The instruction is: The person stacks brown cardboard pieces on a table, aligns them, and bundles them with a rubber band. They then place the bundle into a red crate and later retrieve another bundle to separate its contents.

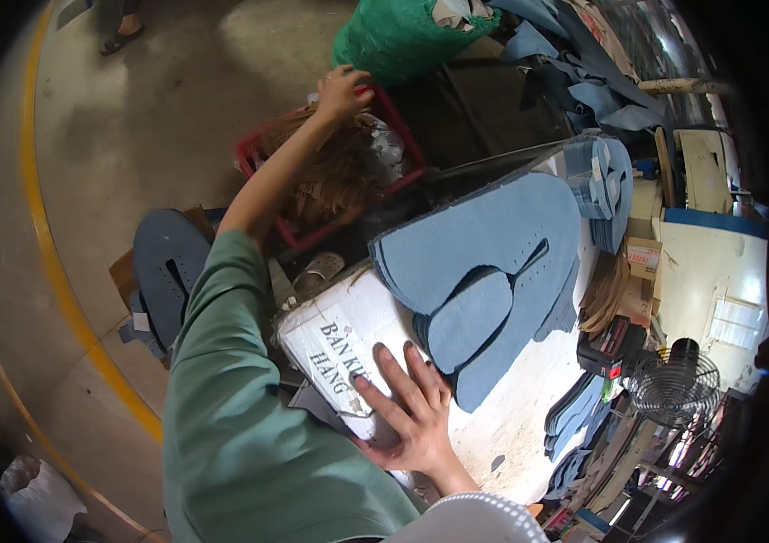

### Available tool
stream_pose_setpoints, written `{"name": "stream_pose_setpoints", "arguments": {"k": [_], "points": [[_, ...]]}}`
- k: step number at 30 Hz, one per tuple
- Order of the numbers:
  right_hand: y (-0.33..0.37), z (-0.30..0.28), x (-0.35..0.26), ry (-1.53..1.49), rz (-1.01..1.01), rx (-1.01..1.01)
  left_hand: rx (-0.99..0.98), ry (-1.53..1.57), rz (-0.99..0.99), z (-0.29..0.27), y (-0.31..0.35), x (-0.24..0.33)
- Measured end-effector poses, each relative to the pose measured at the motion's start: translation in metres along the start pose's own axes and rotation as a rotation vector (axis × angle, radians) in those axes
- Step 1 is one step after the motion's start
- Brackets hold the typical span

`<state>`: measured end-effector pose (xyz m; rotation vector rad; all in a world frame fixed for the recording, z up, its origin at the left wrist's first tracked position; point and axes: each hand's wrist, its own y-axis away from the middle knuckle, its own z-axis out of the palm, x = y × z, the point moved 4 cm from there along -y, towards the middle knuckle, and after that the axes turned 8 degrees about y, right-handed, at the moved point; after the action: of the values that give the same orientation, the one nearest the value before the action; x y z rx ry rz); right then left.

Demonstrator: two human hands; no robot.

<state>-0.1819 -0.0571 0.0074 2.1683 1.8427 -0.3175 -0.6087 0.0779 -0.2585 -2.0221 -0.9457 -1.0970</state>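
My left hand [343, 94] is stretched out over the far edge of a red plastic crate [400, 127], fingers apart and nothing visible in them. Brown and pale scraps [339, 172] fill the crate. My right hand [413, 412] lies with fingers spread on the near left edge of a white worktable [493, 430], touching its lettered side. Just beyond those fingers are stacks of blue-grey cut sheet pieces [493, 235], shaped like shoe uppers, with slots and small holes. A smaller rounded stack [470, 321] sits among them.
A green sack [402, 41] stands behind the crate. More dark cut pieces [167, 267] rest on the left, near a yellow floor line [49, 253]. On the right are a small fan [674, 385], another blue-grey stack [600, 185] and a cardboard box [644, 258]. Someone's sandalled foot [122, 38] shows far left.
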Motion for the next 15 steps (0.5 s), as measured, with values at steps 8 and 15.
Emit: {"name": "stream_pose_setpoints", "arguments": {"k": [8, 15], "points": [[0.000, -0.008, -0.003, -0.039, -0.055, 0.027, 0.505, 0.650, 0.788, -0.252, 0.149, 0.258], [0.012, -0.001, 0.002, -0.030, -0.172, 0.221, 0.001, 1.178, 1.363, -0.301, 0.336, 0.439]]}}
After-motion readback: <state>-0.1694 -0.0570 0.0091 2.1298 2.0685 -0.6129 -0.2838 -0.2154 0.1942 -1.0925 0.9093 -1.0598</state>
